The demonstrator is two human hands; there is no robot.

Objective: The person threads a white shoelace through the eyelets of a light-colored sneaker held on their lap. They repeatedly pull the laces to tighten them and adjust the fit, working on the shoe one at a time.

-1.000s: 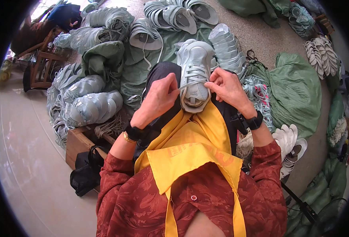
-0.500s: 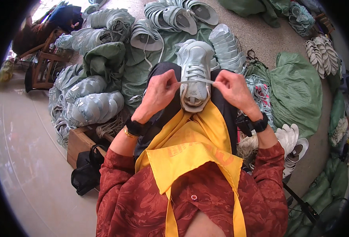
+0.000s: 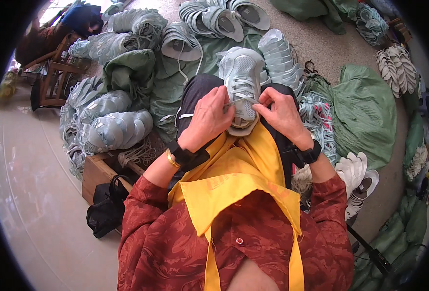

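Note:
A pale grey-blue sneaker [image 3: 243,65] is held upright between my knees, its toe pointing away from me. White shoelace [image 3: 243,97] crosses its tongue in several rows. My left hand [image 3: 207,116] is closed on the lace at the shoe's left side, and a short white lace end shows left of the hand. On the other side, my right hand [image 3: 282,116] pinches the lace between thumb and forefinger, close to the tongue. The fingers of my left hand partly cover the shoe's opening. A yellow apron [image 3: 234,169] lies over my lap below the heel.
Nested stacks of pale blue shoe uppers [image 3: 117,131] lie at the left, with more uppers [image 3: 217,22] at the far side on green cloth. A wooden box [image 3: 98,179] and black bag [image 3: 107,206] are near my left arm. A green sack [image 3: 365,116] lies right.
Both hands have come closer together over the shoe. The lace, earlier stretched straight between them, is now drawn in near the tongue. My left hand has moved right and slightly down.

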